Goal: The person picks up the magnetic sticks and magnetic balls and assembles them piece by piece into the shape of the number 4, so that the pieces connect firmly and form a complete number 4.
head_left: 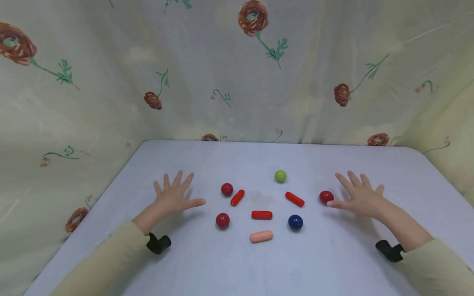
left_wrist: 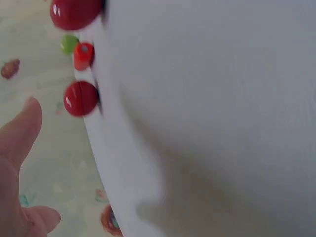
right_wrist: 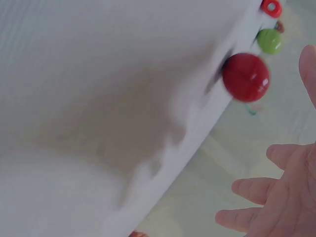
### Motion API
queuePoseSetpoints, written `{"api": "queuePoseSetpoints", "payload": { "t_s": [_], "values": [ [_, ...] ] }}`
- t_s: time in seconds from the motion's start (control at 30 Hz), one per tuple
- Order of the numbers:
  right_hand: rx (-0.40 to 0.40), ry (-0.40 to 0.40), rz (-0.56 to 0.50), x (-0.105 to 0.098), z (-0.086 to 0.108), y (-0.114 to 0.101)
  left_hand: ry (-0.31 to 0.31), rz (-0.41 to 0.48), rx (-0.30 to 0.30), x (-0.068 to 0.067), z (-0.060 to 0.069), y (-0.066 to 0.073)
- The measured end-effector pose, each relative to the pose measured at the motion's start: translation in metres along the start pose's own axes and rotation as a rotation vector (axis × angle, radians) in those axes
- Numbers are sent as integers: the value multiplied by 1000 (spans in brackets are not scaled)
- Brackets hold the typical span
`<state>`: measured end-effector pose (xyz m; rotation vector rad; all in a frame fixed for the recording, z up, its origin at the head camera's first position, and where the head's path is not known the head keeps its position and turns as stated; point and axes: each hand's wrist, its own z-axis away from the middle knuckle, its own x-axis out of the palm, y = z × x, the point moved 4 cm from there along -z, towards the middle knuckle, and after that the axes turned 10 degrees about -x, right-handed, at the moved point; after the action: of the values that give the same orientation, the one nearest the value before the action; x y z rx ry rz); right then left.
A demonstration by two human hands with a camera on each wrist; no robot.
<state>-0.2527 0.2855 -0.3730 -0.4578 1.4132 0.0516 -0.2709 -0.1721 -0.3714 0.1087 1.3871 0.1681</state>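
Note:
My left hand (head_left: 173, 199) hovers above the table's left part with its fingers spread, holding nothing. Nearest to it are two dark red balls, one at the back (head_left: 227, 189) and one in front (head_left: 223, 220). On the right, my other hand (head_left: 361, 199) is also spread and raised, its shadow falling on the table. Its thumb overlaps the edge of a third red ball (head_left: 326, 197) in the head view; the right wrist view shows that ball (right_wrist: 246, 77) apart from the fingers. Between the hands lie a green ball (head_left: 280, 176) and a blue ball (head_left: 295, 222).
Three red cylinders lie mid-table: one tilted at left (head_left: 238, 197), one tilted at right (head_left: 295, 199), one level (head_left: 261, 215). A pink cylinder (head_left: 261, 236) lies in front of them. Flowered cloth (head_left: 296, 82) hangs behind and beside the white table (head_left: 222, 271).

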Motion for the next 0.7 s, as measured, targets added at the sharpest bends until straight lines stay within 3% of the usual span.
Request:
{"api": "queuePoseSetpoints", "payload": {
  "t_s": [0.4, 0.7],
  "values": [
    [-146, 57, 38, -4, 11, -65, 103, 43, 205, 1, 42, 55],
    [-326, 117, 66, -5, 19, -105, 132, 61, 289, 8, 58, 78]
  ]
}}
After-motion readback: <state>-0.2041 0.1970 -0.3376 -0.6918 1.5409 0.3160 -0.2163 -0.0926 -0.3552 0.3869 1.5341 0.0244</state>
